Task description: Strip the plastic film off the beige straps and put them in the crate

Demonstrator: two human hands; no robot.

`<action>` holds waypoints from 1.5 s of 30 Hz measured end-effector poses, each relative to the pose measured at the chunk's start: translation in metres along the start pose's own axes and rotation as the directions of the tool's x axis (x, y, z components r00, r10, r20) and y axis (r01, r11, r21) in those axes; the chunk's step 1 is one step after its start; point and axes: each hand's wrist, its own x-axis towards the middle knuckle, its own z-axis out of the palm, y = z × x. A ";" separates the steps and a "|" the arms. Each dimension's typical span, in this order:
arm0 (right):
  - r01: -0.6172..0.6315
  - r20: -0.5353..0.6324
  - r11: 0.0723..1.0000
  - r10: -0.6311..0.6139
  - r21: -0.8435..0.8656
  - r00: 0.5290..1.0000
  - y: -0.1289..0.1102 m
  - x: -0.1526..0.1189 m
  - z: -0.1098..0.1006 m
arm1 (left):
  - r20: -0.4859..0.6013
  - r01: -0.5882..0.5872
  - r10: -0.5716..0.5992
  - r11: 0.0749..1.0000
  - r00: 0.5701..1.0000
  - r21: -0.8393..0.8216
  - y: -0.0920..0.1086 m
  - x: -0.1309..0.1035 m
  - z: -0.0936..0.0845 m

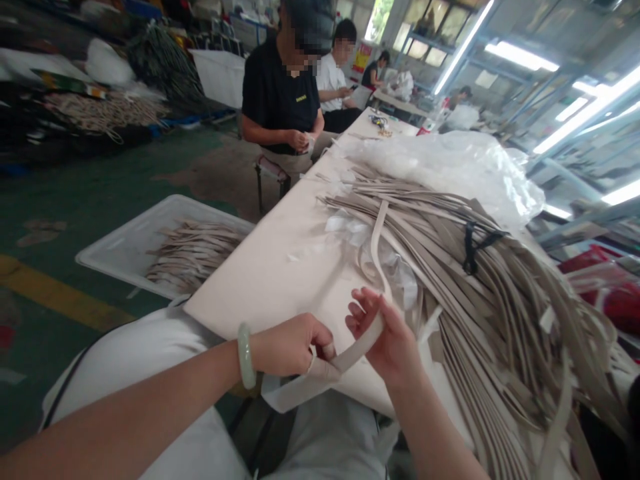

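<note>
- At the near edge of the bench [280, 280], seen from the head camera, the left hand [290, 345] is curled shut, thumb and fingers pinched on the near end of one beige strap [350, 353]; a pale green bangle [245, 355] sits on that wrist.
- Just beside it, the right hand [387, 340] is half open, fingers spread and loosely bent, with the same strap running across its palm and pressed there by the thumb.
- From the right hand the strap rises in a loop toward the big heap of like straps [480, 280] lying on the bench; they are too many to count.
- One black tie [473, 247] binds part of the heap, and one crumpled clear plastic sheet [450, 167] lies behind it.
- One white bin [125, 243] stands on the floor left of the bench, holding a smaller pile of straps.
- Four other people show further back: one in a black shirt [280, 97] sits at the bench, hands together on something small.
</note>
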 end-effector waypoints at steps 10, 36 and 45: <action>0.099 0.268 0.976 -0.044 -0.195 0.962 0.001 -0.014 0.012 | -0.050 -0.131 0.128 0.990 0.990 -0.051 0.011 -0.002 0.000; 0.349 0.193 0.799 -0.291 -0.489 0.937 0.005 -0.038 0.025 | -0.038 -0.214 0.212 0.974 0.977 -0.068 0.007 0.001 0.000; 0.463 -0.039 0.801 -0.514 -0.380 0.857 -0.023 -0.044 0.019 | -0.089 -0.135 0.132 0.990 0.987 -0.032 0.002 0.004 0.002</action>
